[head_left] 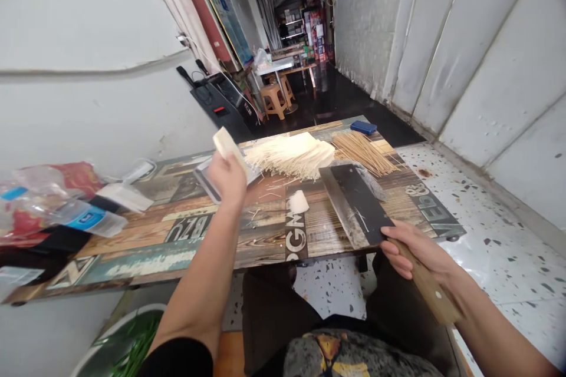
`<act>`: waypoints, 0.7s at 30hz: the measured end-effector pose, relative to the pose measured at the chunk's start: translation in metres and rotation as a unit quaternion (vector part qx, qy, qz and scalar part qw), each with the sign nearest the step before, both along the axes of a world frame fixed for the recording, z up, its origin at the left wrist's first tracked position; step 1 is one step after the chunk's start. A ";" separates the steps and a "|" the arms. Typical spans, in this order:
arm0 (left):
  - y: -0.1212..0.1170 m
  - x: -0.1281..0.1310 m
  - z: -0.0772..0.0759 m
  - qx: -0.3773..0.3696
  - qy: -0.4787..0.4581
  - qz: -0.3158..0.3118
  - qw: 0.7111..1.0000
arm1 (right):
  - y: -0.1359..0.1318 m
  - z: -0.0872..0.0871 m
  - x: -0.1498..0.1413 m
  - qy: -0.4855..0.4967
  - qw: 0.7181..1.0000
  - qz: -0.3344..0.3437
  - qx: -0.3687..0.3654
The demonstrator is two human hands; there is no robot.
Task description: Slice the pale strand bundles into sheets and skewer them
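At the table [265, 232], gripping cleaver [359, 206] in right hand [418, 250], pale block [226, 141] in left hand [227, 177].
Best to keep the cleaver well clear of the left hand.

The left hand [227, 177] is blurred and hides the lower part of the pale block [230, 144] it grips, plus some of the tray [204, 179] beneath. The right hand [418, 247] covers a stretch of the handle [435, 300]; the blade [360, 206] hides part of a grey bag [371, 181]. The left arm overlaps the basin [94, 346], which the bottom edge cuts. Wrappers [48, 182] run off the left edge. Distant shelf goods [315, 35] are too small to tell.
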State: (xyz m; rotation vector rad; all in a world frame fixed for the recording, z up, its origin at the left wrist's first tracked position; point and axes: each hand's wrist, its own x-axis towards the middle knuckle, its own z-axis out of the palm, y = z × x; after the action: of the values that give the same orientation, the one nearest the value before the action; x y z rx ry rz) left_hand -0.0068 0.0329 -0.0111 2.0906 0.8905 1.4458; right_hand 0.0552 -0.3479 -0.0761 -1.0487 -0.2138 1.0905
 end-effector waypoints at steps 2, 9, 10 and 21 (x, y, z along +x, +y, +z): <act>-0.005 0.026 0.016 0.075 0.045 0.012 0.996 | -0.008 0.005 -0.003 -0.006 1.000 -0.015 -0.001; -0.032 0.118 0.005 0.156 0.465 -0.095 0.866 | -0.046 0.025 -0.022 0.041 0.995 -0.084 -0.045; -0.034 0.126 -0.001 0.158 0.494 -0.115 0.847 | -0.052 0.028 -0.024 0.049 0.993 -0.098 -0.050; -0.058 0.067 0.025 0.207 0.568 -0.238 0.760 | -0.104 0.008 -0.030 0.001 0.968 -0.215 -0.126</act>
State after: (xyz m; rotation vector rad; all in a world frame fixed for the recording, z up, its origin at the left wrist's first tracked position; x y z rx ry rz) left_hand 0.0598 -0.0253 0.0139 3.2222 0.2678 -0.0592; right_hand 0.0257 -0.4522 -0.0677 -1.2501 0.1557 0.7349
